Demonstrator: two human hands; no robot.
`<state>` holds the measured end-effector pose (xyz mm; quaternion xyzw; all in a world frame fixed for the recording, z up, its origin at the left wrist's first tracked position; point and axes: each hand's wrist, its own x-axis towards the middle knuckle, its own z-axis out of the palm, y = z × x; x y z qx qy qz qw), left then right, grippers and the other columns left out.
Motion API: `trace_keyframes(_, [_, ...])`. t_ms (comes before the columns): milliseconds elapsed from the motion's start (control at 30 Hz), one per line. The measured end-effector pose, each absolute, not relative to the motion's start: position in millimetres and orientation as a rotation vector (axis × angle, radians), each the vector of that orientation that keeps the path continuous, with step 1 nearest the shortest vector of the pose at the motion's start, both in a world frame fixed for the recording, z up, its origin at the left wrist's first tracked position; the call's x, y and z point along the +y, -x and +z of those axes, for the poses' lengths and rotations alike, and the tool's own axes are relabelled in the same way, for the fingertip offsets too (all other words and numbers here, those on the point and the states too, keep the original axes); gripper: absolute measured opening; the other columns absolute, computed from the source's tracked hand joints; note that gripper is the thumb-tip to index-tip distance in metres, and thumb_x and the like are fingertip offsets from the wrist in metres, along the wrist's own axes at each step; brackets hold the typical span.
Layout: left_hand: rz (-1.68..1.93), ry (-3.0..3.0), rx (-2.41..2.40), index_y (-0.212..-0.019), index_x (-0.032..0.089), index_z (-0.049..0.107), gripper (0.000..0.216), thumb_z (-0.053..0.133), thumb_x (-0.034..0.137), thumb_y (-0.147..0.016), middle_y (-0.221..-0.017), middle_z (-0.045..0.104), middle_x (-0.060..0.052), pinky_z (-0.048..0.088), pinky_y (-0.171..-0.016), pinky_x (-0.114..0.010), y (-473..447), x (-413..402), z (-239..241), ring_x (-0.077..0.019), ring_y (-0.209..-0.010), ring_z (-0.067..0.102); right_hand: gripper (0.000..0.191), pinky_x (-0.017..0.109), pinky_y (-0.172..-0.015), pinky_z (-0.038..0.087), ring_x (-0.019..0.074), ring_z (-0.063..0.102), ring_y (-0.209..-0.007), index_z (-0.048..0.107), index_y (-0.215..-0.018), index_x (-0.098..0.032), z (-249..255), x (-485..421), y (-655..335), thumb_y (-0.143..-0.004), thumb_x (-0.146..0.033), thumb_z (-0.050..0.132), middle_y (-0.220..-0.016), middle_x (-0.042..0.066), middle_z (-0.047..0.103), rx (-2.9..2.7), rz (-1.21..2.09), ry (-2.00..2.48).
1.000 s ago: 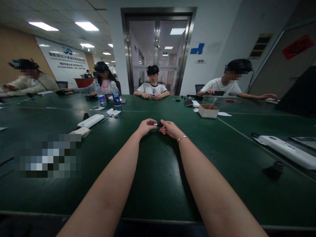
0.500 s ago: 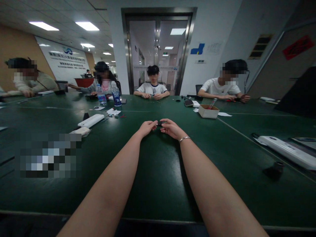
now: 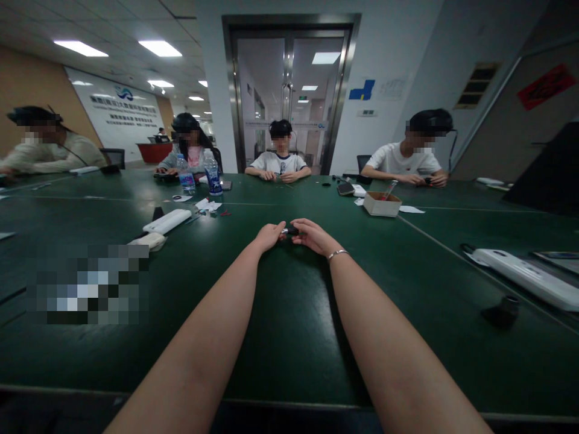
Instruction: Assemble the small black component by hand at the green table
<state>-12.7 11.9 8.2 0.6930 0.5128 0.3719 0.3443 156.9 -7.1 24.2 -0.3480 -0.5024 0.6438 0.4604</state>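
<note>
Both my arms stretch out over the dark green table. My left hand and my right hand meet at the table's middle, fingers curled. Between their fingertips they pinch a small dark object with a light end, too small to name. A thin silver bracelet circles my right wrist. Both hands rest low, close to the table top.
A small cardboard box stands ahead right. White power strips lie at the left and right. Two water bottles stand far left. Several people sit round the table's far side; a black part lies at right.
My hands have stayed together on the small object, shifting only slightly. The person at far right has pulled an outstretched arm back in, hands now together.
</note>
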Motion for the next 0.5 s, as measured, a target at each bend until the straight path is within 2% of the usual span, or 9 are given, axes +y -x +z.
trace_keyframes(133, [0.951,-1.827,1.334,-0.055,0.016,0.055,0.049,0.036,0.053,-0.082,-0.056,0.056,-0.001,0.036,-0.063,-0.028,13.6,9.9,10.4,-0.0150,-0.055,0.049,0.008,0.022,-0.052,0.053,0.0106,0.060,-0.054,0.058,-0.084,-0.013,24.9,-7.4,-154.0,-0.087,-0.018,0.053,-0.067,0.004,0.062,-1.257,1.581,0.895])
trace_keyframes(233, [0.930,-1.846,1.345,-0.054,0.017,0.054,0.049,0.036,0.053,-0.082,-0.056,0.056,-0.001,0.035,-0.062,-0.028,14.3,8.5,12.2,-0.0150,-0.056,0.048,0.004,0.021,-0.051,0.052,0.0102,0.060,-0.054,0.059,-0.084,-0.013,25.0,-8.0,-155.4,-0.084,-0.011,0.055,-0.068,0.003,0.062,-1.246,1.587,0.884])
trace_keyframes(367, [0.927,-1.843,1.371,-0.054,0.017,0.054,0.049,0.035,0.053,-0.082,-0.056,0.056,-0.001,0.034,-0.062,-0.028,14.0,10.2,11.5,-0.0152,-0.056,0.048,0.015,0.022,-0.057,0.054,0.0093,0.062,-0.056,0.058,-0.090,-0.016,24.6,-8.2,-156.9,-0.080,-0.004,0.057,-0.072,0.001,0.062,-1.213,1.604,0.863])
trace_keyframes(500, [0.945,-1.814,1.372,-0.060,0.015,0.058,0.050,0.034,0.054,-0.082,-0.060,0.058,-0.002,0.035,-0.063,-0.029,13.7,11.9,10.1,-0.0157,-0.059,0.050,0.004,0.019,-0.050,0.052,0.0086,0.059,-0.050,0.057,-0.085,-0.013,23.8,-6.4,-154.4,-0.086,-0.017,0.057,-0.064,0.002,0.061,-1.253,1.580,0.895])
